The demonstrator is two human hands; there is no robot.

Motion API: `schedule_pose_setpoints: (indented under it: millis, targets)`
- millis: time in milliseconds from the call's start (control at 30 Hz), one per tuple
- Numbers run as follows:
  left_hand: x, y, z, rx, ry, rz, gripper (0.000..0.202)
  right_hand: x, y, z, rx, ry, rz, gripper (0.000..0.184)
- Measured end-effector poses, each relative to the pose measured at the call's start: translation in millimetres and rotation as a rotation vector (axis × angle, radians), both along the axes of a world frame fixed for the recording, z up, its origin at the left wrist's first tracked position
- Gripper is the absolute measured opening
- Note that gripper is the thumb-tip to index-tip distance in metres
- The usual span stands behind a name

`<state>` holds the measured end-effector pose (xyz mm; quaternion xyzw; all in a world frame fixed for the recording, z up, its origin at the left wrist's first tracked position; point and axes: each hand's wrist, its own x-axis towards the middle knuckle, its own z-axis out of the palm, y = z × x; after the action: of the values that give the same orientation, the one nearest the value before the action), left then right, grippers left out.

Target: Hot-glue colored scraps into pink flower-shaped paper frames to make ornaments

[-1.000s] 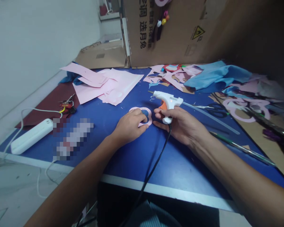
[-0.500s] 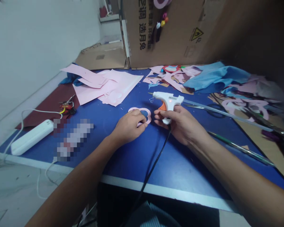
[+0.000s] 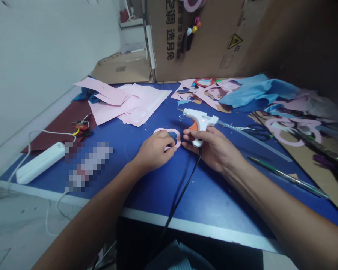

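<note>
My right hand (image 3: 218, 148) is wrapped round the handle of a white hot glue gun (image 3: 204, 120) with an orange trigger. Its nozzle points left, and a clear glue stick (image 3: 256, 141) sticks out of its back. A black cord (image 3: 183, 193) runs down from the handle. Under the curled fingers of my left hand (image 3: 156, 150) lies a pink cutout ring (image 3: 178, 139) with rounded lobes, held against the blue table; blue shows through its opening. The left hand covers much of the ring. A thin strand of glue (image 3: 183, 115) hangs near the nozzle.
Pink sheets (image 3: 146, 99) lie at the back left, with keys (image 3: 83, 129) and a white power strip (image 3: 41, 163) nearer. Pink scraps and blue cloth (image 3: 259, 93) are piled back right. Scissors (image 3: 259, 131) and a green pen (image 3: 287, 178) lie right. A cardboard box (image 3: 208, 56) stands behind.
The far end of the glue stick has shifted left and slightly down in view. Both hands stay almost in place, and the view has shifted slightly.
</note>
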<state>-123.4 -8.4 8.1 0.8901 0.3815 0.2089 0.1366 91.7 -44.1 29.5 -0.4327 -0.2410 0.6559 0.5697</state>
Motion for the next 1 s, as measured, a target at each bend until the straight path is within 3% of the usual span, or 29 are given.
schedule_pose_setpoints:
  millis: [333,600,1000]
  targets:
    - [0.7,-1.3,1.8,-0.009,0.002,-0.008,0.007,0.9,0.3,-4.4,-0.001,0.002,0.051,0.022]
    - [1.2,-3.3,0.7,-0.011,0.05,0.001,0.024,0.3,0.6,-4.8,0.004,-0.007,0.056,0.022]
    - [7.4,-4.5,-4.7,0.02,0.064,0.072,0.017,-0.9,0.8,-5.6,0.004,0.0,0.058,0.025]
